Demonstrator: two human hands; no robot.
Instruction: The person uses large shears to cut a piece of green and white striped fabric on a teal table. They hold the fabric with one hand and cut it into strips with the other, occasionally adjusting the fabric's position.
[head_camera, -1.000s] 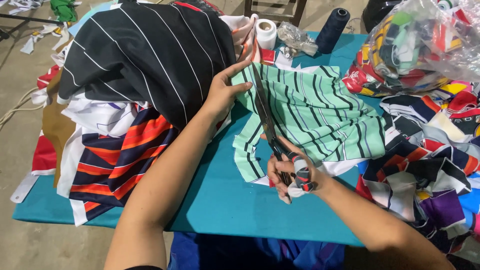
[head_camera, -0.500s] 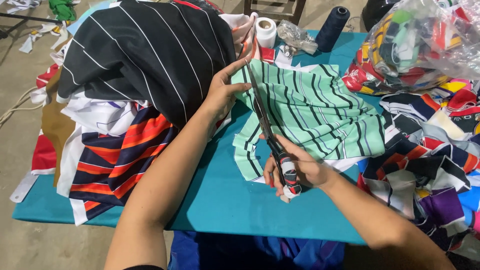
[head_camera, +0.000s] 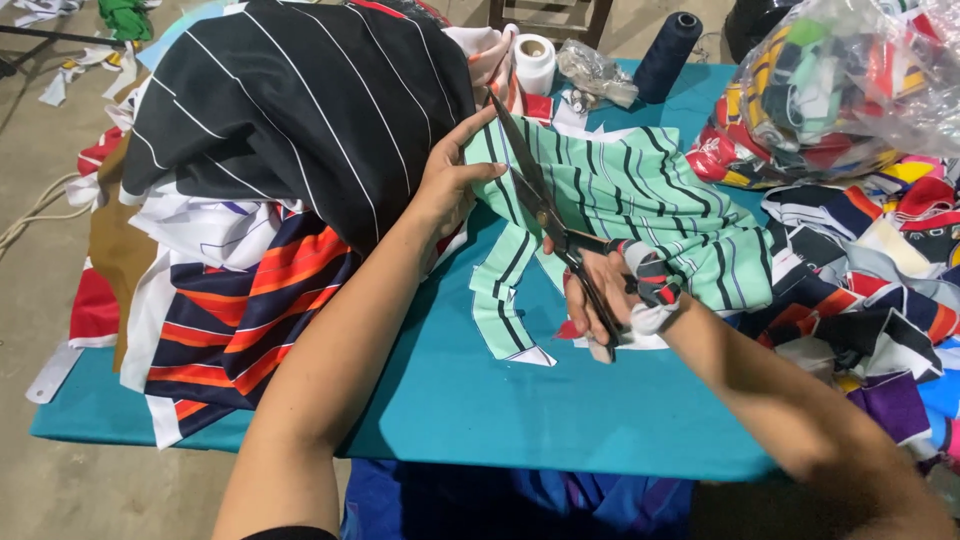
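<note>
Green striped fabric (head_camera: 640, 215) lay on the teal table (head_camera: 500, 400); the left hand (head_camera: 447, 190) pinched its edge while the right hand (head_camera: 610, 290) gripped scissors (head_camera: 545, 215), blades parted.

Teal-covered table (head_camera: 520, 420) under both hands. Bare concrete floor (head_camera: 60, 250) well left of them, fabric scraps (head_camera: 60, 85) strewn on it, pale cord (head_camera: 35, 210) looped nearby. Wooden chair legs (head_camera: 545, 15) beyond the table's far edge. Light even, no hard shadows.
</note>
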